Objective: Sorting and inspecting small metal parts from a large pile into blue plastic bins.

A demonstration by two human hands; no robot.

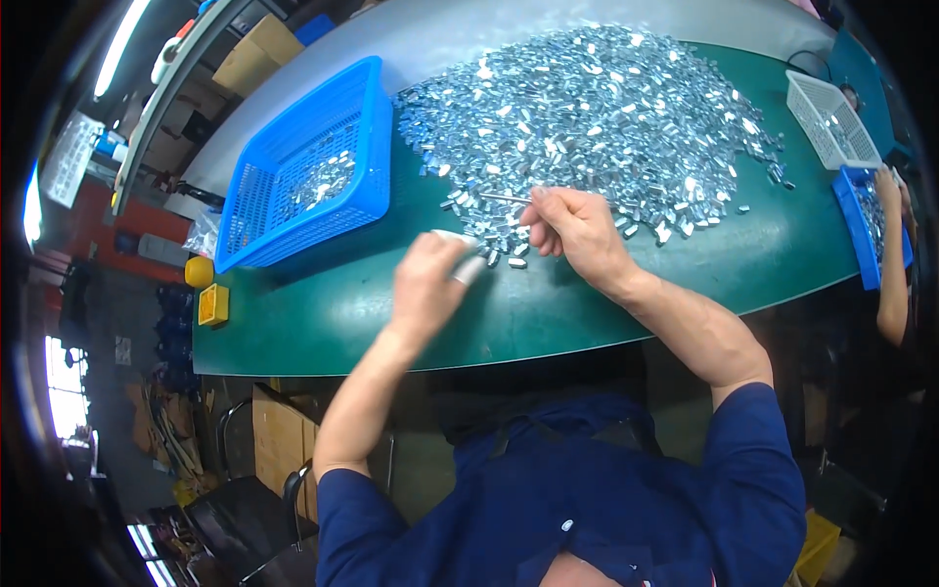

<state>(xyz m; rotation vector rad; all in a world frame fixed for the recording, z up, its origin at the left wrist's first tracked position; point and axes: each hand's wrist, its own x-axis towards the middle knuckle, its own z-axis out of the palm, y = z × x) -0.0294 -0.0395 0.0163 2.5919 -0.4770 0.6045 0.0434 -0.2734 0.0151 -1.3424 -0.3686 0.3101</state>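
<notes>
For good work at this step, a light, steady pinch on the rod [504, 198] seemed to be called for, with its tip held low over the near fringe of the metal pieces [606, 127], where they were spread thinly and could be singled out more easily than in the heap. The left fingers were probably best placed beside the tip, not under it.

The rod was clamped between the thumb and fingers of the right hand [584, 235] and was pointed leftward over the pieces; whether any was touched could not be told. The heap was spread on the green desk [489, 328], mostly beyond both hands. The left hand [427, 279] was placed just beside its near left fringe, white covers on its fingertips; because of blur, whether anything was gripped there could not be told.
</notes>
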